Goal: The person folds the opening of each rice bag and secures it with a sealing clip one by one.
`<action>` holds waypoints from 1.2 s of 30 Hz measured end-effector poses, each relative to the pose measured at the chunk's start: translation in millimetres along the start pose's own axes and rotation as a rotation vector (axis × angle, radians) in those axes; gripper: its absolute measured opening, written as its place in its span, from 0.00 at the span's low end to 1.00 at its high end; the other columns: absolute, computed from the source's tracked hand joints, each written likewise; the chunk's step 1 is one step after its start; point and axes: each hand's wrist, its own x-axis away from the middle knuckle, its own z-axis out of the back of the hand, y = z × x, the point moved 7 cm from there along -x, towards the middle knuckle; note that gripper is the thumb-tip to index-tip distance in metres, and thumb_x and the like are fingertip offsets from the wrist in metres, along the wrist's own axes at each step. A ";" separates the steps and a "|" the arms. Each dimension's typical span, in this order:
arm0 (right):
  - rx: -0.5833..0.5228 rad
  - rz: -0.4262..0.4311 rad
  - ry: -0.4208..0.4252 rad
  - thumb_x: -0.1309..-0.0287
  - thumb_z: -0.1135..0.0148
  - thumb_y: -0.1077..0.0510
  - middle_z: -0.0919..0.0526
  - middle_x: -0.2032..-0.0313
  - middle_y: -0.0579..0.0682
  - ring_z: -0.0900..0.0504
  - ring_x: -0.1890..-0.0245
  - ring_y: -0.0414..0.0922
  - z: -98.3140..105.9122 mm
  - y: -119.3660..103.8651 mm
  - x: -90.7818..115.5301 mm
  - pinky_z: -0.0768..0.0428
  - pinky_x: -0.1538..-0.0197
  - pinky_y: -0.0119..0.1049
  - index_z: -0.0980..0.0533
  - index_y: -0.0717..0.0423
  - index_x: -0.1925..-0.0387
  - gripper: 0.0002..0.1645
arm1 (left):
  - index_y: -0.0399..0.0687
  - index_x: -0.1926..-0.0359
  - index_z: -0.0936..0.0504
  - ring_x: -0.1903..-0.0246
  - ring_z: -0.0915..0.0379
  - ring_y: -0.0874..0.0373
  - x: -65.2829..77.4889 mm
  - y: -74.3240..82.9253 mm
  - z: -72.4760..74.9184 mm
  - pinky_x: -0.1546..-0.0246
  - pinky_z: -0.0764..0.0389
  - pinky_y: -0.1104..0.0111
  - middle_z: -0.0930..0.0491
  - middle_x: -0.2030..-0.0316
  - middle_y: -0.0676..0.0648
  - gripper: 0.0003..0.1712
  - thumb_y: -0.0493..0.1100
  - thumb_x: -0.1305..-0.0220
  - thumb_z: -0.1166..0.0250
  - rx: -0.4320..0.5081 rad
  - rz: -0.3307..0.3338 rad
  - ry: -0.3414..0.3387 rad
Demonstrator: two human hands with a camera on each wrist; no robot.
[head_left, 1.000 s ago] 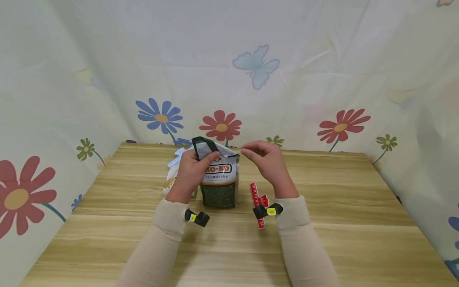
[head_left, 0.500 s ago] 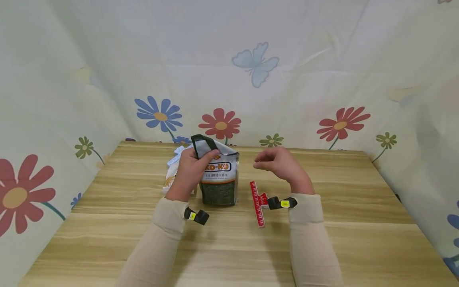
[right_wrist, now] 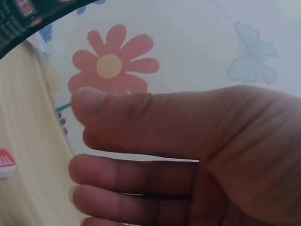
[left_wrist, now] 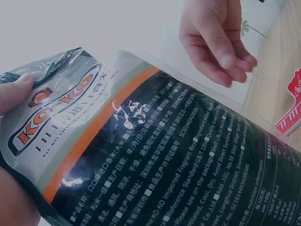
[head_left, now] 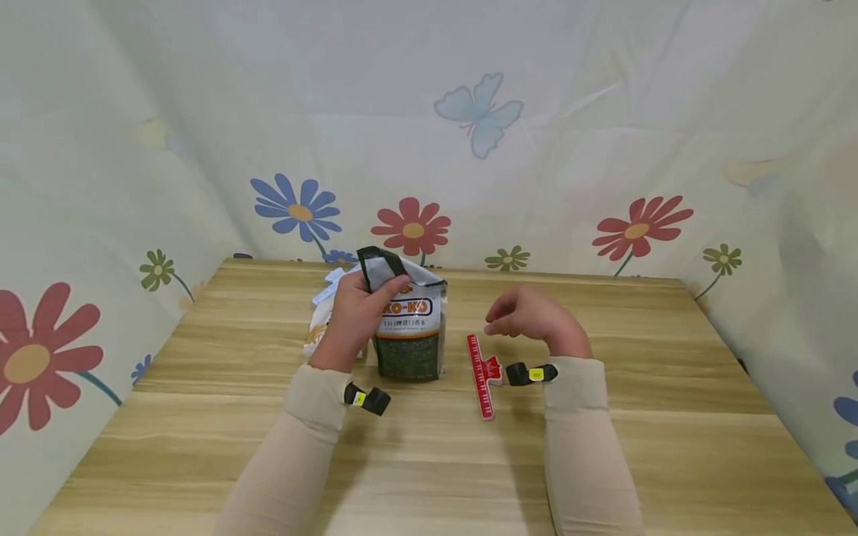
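Note:
A dark green and silver KO-KO rice bag [head_left: 407, 353] stands upright on the table, its top edge folded over unevenly. My left hand [head_left: 354, 318] grips the upper left of the bag, thumb across the front; its other fingers are hidden behind. Just beyond the far end of a red bag clip [head_left: 481, 380], my right hand [head_left: 532, 320] hovers with nothing in it. In the right wrist view, the right hand's fingers [right_wrist: 136, 174] are extended and relaxed, apart from the clip. The left wrist view shows the bag's printed back or front panel [left_wrist: 155, 155] up close.
Behind my left hand lies a white package [head_left: 316, 327], partly hidden, with a light blue clip-like piece [head_left: 327, 289] at its top. All of it is on a wooden table [head_left: 643, 357] with a flowered cloth backdrop [head_left: 563, 164] behind.
My right hand has left the bag's upper right corner, moved right and then lowered toward the red clip. The left hand keeps its hold on the bag, which has hardly moved.

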 end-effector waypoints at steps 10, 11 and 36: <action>0.001 -0.077 -0.111 0.46 0.29 0.55 0.16 0.64 0.50 0.19 0.65 0.48 -14.3 15.4 -6.2 0.19 0.55 0.42 0.17 0.53 0.60 0.12 | 0.45 0.58 0.17 0.60 0.20 0.58 -0.3 0.0 -0.7 0.59 0.20 0.67 0.17 0.63 0.50 0.16 0.51 0.40 0.31 0.009 0.001 -0.006; 0.006 -0.083 -0.120 0.46 0.29 0.56 0.16 0.64 0.51 0.19 0.65 0.47 -15.3 16.7 -6.9 0.19 0.55 0.42 0.17 0.54 0.60 0.12 | 0.45 0.58 0.17 0.60 0.20 0.58 -0.4 0.0 -0.6 0.59 0.20 0.67 0.17 0.62 0.50 0.16 0.52 0.40 0.31 0.008 0.001 -0.007; 0.105 -0.164 -0.244 0.49 0.28 0.56 0.15 0.71 0.50 0.20 0.70 0.46 -39.3 33.8 -13.7 0.22 0.64 0.37 0.16 0.54 0.72 0.06 | 0.44 0.56 0.17 0.60 0.20 0.58 0.9 2.6 -0.8 0.58 0.19 0.67 0.17 0.62 0.49 0.17 0.51 0.39 0.32 0.009 0.001 -0.021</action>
